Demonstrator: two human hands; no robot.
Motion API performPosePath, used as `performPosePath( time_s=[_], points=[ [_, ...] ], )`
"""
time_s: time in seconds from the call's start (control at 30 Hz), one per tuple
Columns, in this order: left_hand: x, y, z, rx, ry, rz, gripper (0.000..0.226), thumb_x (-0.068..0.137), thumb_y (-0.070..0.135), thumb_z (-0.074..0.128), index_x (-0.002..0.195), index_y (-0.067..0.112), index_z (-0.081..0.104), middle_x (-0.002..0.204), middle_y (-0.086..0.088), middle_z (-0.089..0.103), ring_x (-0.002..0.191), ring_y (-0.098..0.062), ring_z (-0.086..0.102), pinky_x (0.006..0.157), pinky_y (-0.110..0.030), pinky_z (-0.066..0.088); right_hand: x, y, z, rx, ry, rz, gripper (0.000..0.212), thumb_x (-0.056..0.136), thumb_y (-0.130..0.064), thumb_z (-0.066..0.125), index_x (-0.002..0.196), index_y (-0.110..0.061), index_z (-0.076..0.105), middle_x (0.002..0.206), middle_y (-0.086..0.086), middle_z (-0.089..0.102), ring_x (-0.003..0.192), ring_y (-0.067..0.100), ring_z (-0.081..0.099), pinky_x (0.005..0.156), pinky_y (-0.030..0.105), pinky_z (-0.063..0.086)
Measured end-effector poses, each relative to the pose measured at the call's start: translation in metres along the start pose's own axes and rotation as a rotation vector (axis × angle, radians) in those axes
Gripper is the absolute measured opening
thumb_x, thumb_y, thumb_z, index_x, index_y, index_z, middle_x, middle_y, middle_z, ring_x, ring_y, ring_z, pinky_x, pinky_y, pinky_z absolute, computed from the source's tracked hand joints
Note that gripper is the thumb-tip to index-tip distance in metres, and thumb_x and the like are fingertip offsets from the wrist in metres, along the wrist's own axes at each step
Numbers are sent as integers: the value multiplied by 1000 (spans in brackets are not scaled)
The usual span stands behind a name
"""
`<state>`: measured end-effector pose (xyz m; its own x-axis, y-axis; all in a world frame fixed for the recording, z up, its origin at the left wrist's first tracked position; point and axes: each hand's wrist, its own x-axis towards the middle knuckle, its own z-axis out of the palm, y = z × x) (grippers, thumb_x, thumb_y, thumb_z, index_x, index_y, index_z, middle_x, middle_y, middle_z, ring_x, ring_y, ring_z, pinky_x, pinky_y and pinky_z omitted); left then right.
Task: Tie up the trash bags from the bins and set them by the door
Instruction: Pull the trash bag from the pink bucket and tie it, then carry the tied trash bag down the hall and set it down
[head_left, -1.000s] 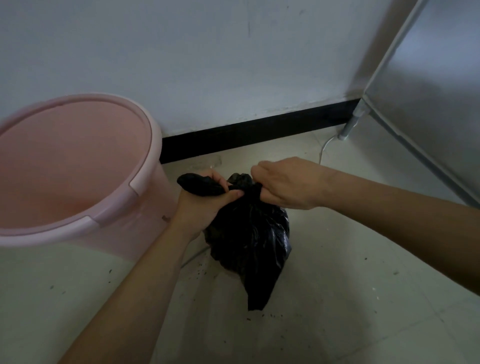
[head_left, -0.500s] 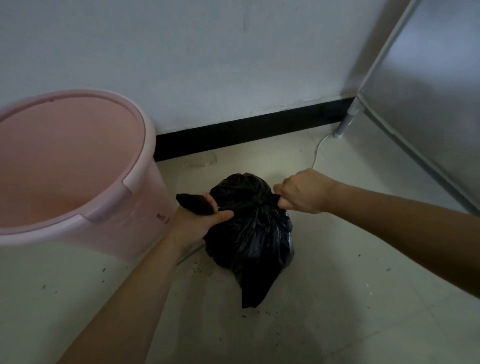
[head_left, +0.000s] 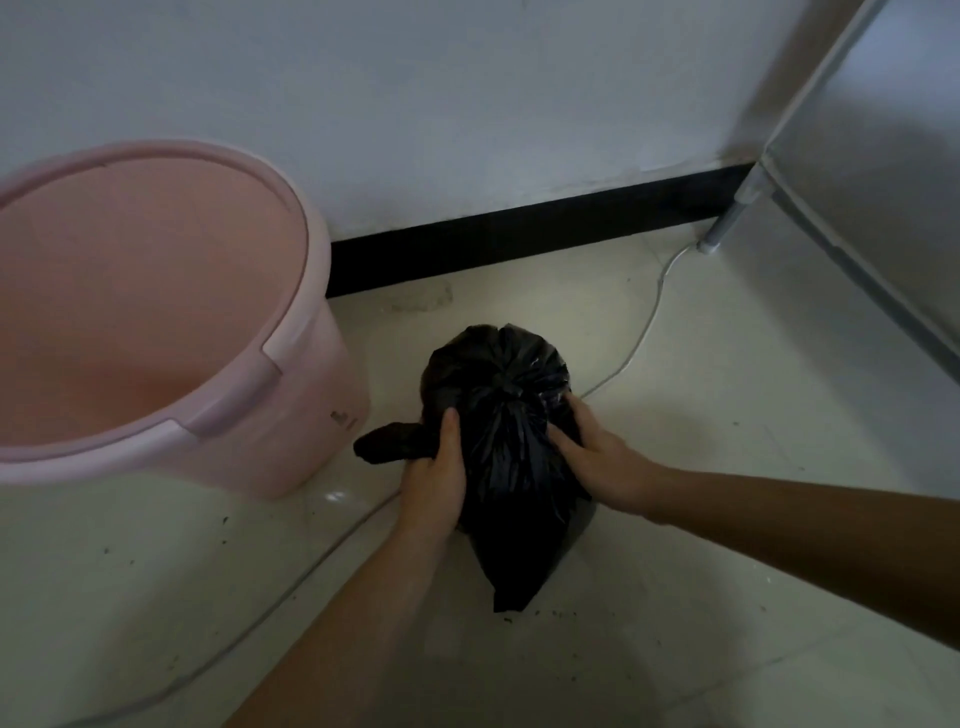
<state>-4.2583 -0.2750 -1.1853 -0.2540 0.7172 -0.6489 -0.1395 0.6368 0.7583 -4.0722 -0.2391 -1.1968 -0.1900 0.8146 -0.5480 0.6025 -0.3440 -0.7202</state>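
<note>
Black trash bag sits on the pale tiled floor just beside the empty pink bin, its gathered neck bunched on top. Her left hand grips a twisted tail of plastic at the bag's side, while the right hand lies spread against the other flank, fingers loose.

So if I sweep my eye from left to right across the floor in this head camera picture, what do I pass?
Pink bin → left hand → black trash bag → right hand → white cable → metal leg of the grey cabinet.
</note>
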Motion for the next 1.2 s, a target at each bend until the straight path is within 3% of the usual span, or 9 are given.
performPosePath(
  time_s=[0.13,0.27,0.4,0.63,0.77,0.87,0.97,1.07,1.2],
  points=[
    [-2,19,-11,-2,58,133,33,97,47,56,124,27,61,120,3,65,114,-18,60,107,-40,47,-7,-24,-7,-3,154,-105,43,104,-33,47,145,-18,42,134,5,57,126,20,52,95,20,36],
    [-18,60,-13,15,90,241,20,99,41,54,112,27,61,108,7,63,109,-17,61,103,-37,49,-17,-59,-26,-6,281,-234,37,102,-32,52,136,-19,49,123,2,63,117,20,59,95,29,45],
    [-61,105,-10,-101,57,279,12,100,39,52,90,45,56,95,27,58,84,15,57,81,-8,46,-46,-106,-52,-85,459,-367,35,102,-39,49,134,-25,50,121,1,63,109,18,59,89,34,45],
    [-154,215,-13,-196,29,355,11,100,44,50,103,39,59,100,27,60,94,11,57,82,-8,46,-131,-221,-110,-1,608,-479,50,97,-55,42,135,-24,50,126,-1,61,119,19,57,100,49,47],
    [-227,311,-48,-159,180,451,24,100,48,46,116,34,58,96,27,56,90,3,58,66,1,39,-184,-319,-136,60,617,-543,47,97,-53,44,133,-23,52,124,-1,62,119,18,58,98,49,48],
    [-286,392,-85,-121,265,597,16,103,45,42,108,39,55,96,29,56,79,16,56,68,4,35,-230,-409,-153,112,601,-604,44,99,-49,44,134,-24,51,125,-2,61,119,14,57,100,44,48],
    [-348,477,-124,-198,336,674,13,102,46,47,97,44,59,101,23,65,91,15,60,84,-15,45,-277,-506,-173,120,595,-676,40,100,-42,46,135,-22,51,125,-4,60,118,9,56,98,29,47],
    [-413,565,-164,-205,386,772,15,103,39,49,92,36,59,99,14,67,95,4,63,84,-19,47,-331,-609,-196,142,564,-739,39,100,-39,48,134,-22,51,125,-5,59,116,5,56,93,14,42],
    [-533,689,-234,-221,430,872,17,103,37,50,91,31,61,96,13,67,95,0,65,85,-20,48,-426,-761,-222,165,492,-820,40,98,-41,49,133,-21,52,124,-4,61,115,10,57,94,20,43]
  ],
)
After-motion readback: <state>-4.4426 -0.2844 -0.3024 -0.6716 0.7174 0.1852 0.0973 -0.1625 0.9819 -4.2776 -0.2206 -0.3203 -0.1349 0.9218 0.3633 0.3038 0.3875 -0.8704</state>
